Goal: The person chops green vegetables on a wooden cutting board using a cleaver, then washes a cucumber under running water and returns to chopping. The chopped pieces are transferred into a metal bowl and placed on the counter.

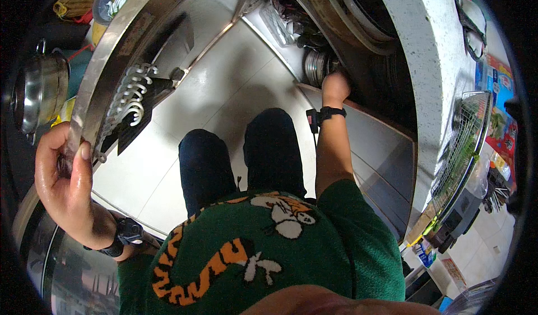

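My left hand grips the top edge of a cabinet door at the left, thumb on the near side. Just inside that door is a white hook rack. My right hand reaches into the dark open cabinet, beside a stack of round metal-rimmed dishes; its fingers are hidden, so whether it holds anything does not show. Above the stack, a clear plastic box stands among other utensils.
Large round pans fill the cabinet's upper part. A speckled countertop runs along the right, bearing a wire basket with greens. At far left stands a steel pot. My knees are over the tiled floor.
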Demonstrator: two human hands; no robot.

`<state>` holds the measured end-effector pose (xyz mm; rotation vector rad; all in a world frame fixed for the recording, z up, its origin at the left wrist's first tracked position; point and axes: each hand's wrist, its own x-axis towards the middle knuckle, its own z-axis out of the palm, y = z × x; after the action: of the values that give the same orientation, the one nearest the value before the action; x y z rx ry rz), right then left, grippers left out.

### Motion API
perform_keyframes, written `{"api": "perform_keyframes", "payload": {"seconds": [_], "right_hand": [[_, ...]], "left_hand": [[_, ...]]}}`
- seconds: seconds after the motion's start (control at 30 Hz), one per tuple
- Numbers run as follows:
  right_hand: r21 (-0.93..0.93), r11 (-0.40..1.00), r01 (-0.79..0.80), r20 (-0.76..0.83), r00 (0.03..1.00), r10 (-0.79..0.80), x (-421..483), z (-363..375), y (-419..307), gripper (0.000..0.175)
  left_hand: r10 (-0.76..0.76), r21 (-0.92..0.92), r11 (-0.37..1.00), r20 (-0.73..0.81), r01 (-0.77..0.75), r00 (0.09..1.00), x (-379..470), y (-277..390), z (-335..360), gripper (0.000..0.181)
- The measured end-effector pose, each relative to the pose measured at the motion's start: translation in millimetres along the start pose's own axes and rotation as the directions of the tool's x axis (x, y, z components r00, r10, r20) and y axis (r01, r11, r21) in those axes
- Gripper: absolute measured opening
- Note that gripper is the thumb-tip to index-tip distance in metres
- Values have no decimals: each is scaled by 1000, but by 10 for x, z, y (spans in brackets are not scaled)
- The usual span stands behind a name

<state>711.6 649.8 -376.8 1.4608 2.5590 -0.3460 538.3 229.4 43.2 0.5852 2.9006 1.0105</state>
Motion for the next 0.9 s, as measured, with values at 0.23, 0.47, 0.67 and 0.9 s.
{"api": "perform_keyframes", "payload": {"seconds": [0.23,0.47,0.67,0.9], "right_hand": [[-51,995,80,-165,982,-87,-221,-199,-71,21],[-29,959,281,-367,890,-272,-609,-387,-70,7],[41,905,423,-403,836,-372,-833,-529,-33,19],[166,794,585,-421,770,-479,-1009,-711,25,27]], "left_hand": [[55,15,998,49,-56,997,15,-6,26,22],[39,-73,997,74,-33,996,45,-22,57,24],[4,-89,996,138,8,990,81,15,63,20],[-15,-77,997,171,28,985,68,64,80,20]]}}
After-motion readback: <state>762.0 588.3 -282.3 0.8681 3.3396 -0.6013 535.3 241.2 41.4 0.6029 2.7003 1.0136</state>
